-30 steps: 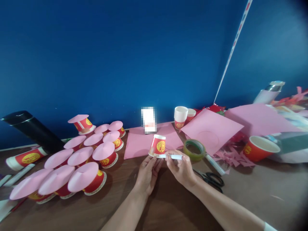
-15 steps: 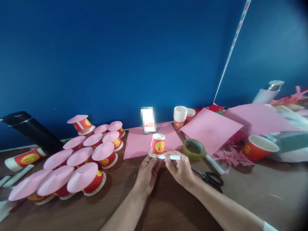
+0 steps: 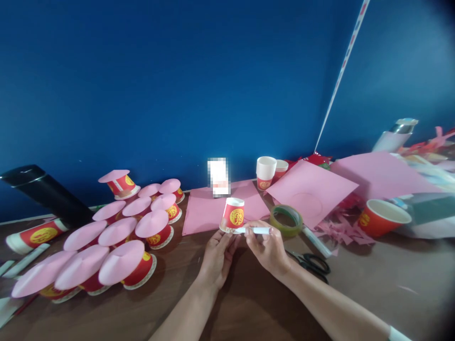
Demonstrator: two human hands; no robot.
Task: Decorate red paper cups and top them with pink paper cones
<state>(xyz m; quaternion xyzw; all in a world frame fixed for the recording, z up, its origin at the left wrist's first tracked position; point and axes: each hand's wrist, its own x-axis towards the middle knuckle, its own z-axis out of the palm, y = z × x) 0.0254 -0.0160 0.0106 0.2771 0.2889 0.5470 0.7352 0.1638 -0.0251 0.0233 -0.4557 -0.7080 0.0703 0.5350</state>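
Note:
A red paper cup (image 3: 231, 215) with a gold emblem is upside down in front of me, its patterned rim at the bottom. My left hand (image 3: 217, 255) grips that rim from below, thumb and fingers closed on it. Between the closed fingers of my right hand (image 3: 267, 248) lies a white marker pen (image 3: 261, 230), nearly level. The pen's left end is at the cup's lower rim; whether it touches, I cannot tell. Left of my hands, several upturned red cups carry pink paper cones (image 3: 122, 262) like hats.
Pink paper sheets (image 3: 202, 213) lie behind the cup. To the right are a roll of tape (image 3: 299, 221), black scissors (image 3: 314, 265), paper scraps (image 3: 343, 232), an upright red cup (image 3: 373, 229) and stacked cups (image 3: 266, 168). A black flask (image 3: 46, 194) leans at the far left.
My right hand has shifted slightly to the right with the pen, along the cup's lower rim. My left hand and the cup have barely moved.

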